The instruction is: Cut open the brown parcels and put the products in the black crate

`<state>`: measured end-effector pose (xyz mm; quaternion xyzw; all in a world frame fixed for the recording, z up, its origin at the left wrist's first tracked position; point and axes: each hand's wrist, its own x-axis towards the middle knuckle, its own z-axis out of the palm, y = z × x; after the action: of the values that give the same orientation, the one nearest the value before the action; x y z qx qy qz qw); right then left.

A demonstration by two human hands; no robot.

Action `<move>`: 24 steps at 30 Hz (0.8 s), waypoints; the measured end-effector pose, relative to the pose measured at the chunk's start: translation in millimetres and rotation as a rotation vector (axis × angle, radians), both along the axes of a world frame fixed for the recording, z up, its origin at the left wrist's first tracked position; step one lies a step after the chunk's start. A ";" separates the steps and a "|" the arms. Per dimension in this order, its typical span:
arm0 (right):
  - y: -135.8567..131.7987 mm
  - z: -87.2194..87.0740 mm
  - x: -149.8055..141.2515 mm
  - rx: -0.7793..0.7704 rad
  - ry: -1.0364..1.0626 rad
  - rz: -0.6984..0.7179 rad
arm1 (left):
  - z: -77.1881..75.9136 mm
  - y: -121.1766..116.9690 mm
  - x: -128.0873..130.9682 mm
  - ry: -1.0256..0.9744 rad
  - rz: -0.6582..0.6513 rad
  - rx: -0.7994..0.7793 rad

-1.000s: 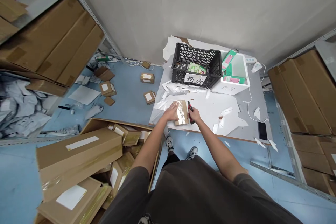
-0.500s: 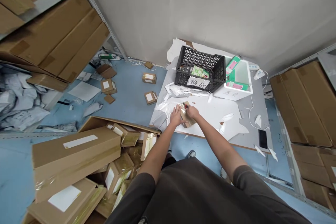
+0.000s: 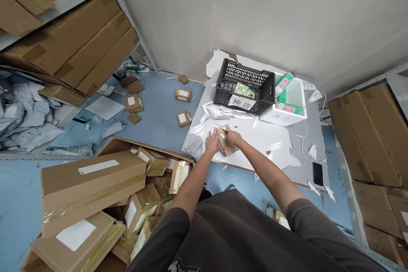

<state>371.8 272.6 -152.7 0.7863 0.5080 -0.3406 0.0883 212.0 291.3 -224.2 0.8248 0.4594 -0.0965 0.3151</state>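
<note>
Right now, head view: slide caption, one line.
Left grip against a small taped box, right grip holding a red cutter over it, black crate behind on the table.

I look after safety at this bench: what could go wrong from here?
The right hand holds a cutter at the box, close to the left hand spread against it; a slip might cut that hand. The cutter could also go too deep and nick anything inside, which is hidden. The phone lies near the table's edge, so a bump might knock it off.
</note>
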 end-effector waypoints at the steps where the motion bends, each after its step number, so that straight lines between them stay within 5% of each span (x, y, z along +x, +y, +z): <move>1: -1.2 0.1 -0.1 -0.016 0.013 -0.008 | 0.6 0.0 -0.8 -0.003 -0.001 0.009; 12: -91.7 4.8 13.0 -0.244 0.120 -0.072 | 2.6 -0.6 -0.3 0.009 0.021 0.019; 16: -104.3 7.9 13.0 -0.324 0.114 -0.004 | 6.0 -1.8 0.0 0.029 0.023 0.027; 19: -108.1 8.9 11.2 -0.317 0.115 -0.003 | 9.5 -2.5 -0.3 0.041 0.015 0.056; 24: -125.7 14.4 25.5 -0.212 0.173 -0.194 | 17.7 -7.1 6.0 0.056 -0.021 0.143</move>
<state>397.3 146.9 -138.3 0.7856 0.3966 -0.4656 0.0931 218.0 284.2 -206.5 0.8471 0.4650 -0.0899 0.2411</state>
